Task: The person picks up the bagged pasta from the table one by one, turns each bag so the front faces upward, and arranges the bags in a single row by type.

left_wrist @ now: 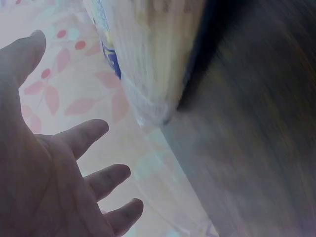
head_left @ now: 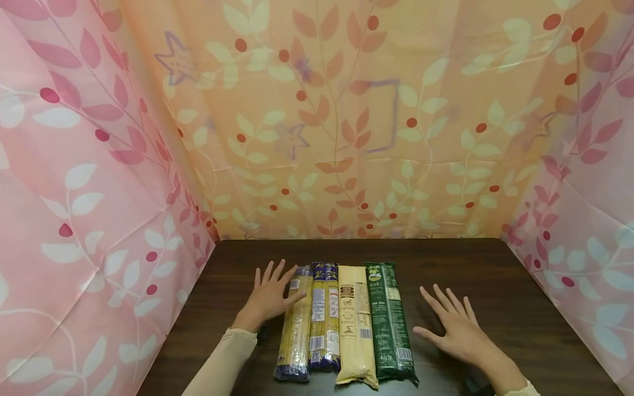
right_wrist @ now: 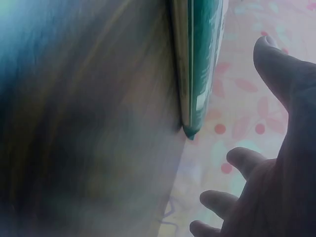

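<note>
Side by side on the dark table lie a clear spaghetti pack with purple ends (head_left: 296,335), a second purple-ended spaghetti pack (head_left: 324,324), a cream pasta pack (head_left: 358,352) and a green pasta pack (head_left: 391,324). My left hand (head_left: 267,297) hovers by the leftmost pack, fingers spread, overlapping its upper edge in the head view. Whether it touches cannot be told there; the left wrist view shows the fingers apart from the clear pack (left_wrist: 158,64). To the right of the green pack (right_wrist: 200,64), my right hand (head_left: 458,333) is spread, holding nothing.
The dark wooden table (head_left: 535,330) runs back to an orange leaf-patterned curtain (head_left: 337,137). Pink patterned curtains (head_left: 89,220) enclose the left and right sides. Dark wrist-worn gear (head_left: 477,382) shows at the right wrist.
</note>
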Motion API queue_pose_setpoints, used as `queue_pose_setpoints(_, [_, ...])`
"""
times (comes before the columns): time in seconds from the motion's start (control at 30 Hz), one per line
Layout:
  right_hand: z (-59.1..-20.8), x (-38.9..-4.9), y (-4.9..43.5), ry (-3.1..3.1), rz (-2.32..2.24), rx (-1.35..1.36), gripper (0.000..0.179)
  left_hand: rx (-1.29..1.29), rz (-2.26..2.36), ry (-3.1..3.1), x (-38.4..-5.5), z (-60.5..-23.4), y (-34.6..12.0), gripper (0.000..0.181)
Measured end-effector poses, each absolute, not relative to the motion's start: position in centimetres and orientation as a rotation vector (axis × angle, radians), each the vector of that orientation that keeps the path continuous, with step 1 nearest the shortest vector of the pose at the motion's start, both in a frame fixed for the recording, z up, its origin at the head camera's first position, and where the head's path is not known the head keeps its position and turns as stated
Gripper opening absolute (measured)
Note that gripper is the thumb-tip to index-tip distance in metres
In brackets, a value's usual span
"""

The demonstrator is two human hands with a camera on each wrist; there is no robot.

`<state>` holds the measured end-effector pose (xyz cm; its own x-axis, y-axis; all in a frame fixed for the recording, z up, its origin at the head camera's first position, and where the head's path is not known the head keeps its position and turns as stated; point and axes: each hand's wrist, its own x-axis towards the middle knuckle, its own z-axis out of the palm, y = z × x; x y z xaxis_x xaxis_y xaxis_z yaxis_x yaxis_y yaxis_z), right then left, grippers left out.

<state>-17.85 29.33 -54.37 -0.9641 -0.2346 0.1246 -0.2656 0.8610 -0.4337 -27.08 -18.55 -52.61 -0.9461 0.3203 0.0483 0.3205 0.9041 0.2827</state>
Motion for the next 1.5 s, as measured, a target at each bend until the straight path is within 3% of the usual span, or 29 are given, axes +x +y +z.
queue_pose_setpoints(0.67, [-54.7,-15.8,27.0,-2.923,0.767,0.489,0.091,-0.702,-0.432,-3.044,-28.1,-52.6,-13.0,0.087])
queue_pose_setpoints(1.5, [-55.8,-13.9,25.2,-2.921,0.894,0.606,0.102,-0.902,-0.218,-3.033,-29.5,-51.3,-5.2,0.085])
